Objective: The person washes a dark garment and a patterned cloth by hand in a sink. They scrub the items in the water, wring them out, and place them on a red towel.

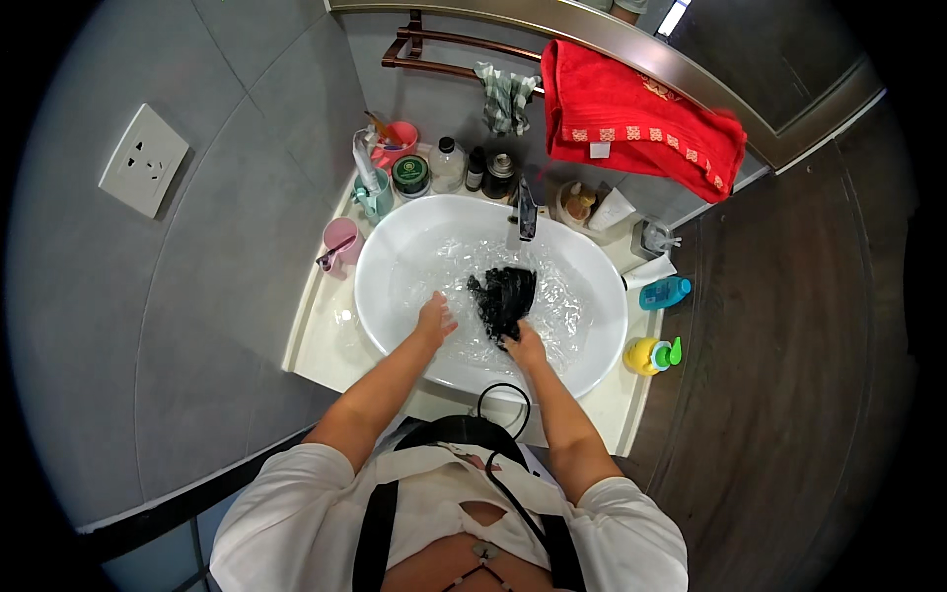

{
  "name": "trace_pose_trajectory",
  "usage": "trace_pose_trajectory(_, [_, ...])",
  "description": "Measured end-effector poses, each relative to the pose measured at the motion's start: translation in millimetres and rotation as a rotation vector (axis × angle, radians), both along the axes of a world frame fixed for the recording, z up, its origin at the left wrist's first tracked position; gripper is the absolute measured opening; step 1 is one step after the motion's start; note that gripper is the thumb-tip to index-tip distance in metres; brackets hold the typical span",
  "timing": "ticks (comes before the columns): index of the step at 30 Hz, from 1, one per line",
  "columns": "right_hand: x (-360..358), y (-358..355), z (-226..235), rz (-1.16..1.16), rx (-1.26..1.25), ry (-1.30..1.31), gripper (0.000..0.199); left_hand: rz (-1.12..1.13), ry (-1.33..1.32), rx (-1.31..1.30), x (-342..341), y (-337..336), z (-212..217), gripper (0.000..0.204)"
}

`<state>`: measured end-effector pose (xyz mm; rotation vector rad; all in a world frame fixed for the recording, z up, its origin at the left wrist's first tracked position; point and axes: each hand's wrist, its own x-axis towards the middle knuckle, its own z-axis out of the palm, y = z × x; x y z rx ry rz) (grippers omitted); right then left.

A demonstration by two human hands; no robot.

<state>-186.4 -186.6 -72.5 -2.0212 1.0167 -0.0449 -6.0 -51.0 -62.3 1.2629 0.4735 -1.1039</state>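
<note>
Straight to the wet black cloth (505,296), lying amid rippling water (557,316) in the white basin (612,316), just on the near side of the tap (527,215). Running lengthwise toward and away from the tap, slightly aslant; pointing a broad free end tapward, narrowing at the opposite end. And right there, clamped on that narrow end: fingers of the right hand (526,345), easily the nearer one! Over to the left hand (436,321), left of the tap and farther out: fingers loosely apart, gripping nothing, clear of the cloth. From those fingers, cloth to the right and tapward.
</note>
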Motion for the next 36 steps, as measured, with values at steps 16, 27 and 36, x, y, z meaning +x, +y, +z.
trace_pose_trajectory(16, [44.2, 22.2, 124.6, 0.227, -0.35, 0.073, 0.037, -0.235, 0.23, -0.087, -36.5, -17.9, 51.8, 0.07])
trace_pose_trajectory(27, [41.5, 17.5, 172.3, -0.192, -0.031, -0.713, 0.032, 0.031, 0.325, -0.72, -22.3, -38.7, 108.8, 0.038])
trace_pose_trajectory(36, [47.9, 62.8, 188.4, 0.048, -0.6, -0.719, 0.024, -0.062, 0.312, -0.592, -23.2, -52.9, 137.1, 0.04])
